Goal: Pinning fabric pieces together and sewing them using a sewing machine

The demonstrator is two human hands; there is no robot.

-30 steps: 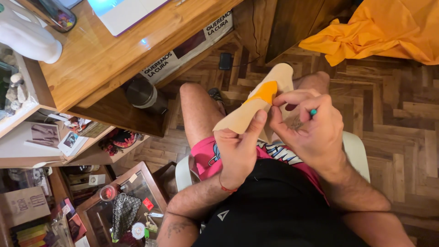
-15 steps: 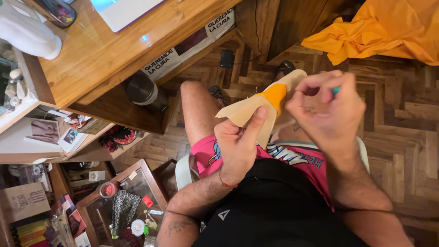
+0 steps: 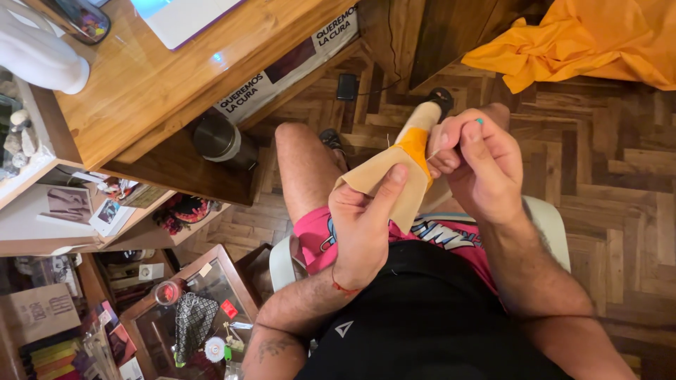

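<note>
The beige felt piece with an orange patch sits above the lap, soft, light and floppy, so it is best pinched near the seam. The left hand clamps its lower half. The right hand pinches what seems a teal-headed needle at the orange edge.

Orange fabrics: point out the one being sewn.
The small orange patch on the beige cloth piece, held between both hands. The large orange cloth lies crumpled on the floor, untouched.

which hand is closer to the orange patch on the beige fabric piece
Right. The right hand pinches at the orange patch, fingertips touching its edge. The left hand grips the beige fabric piece lower down, below the patch.
</note>
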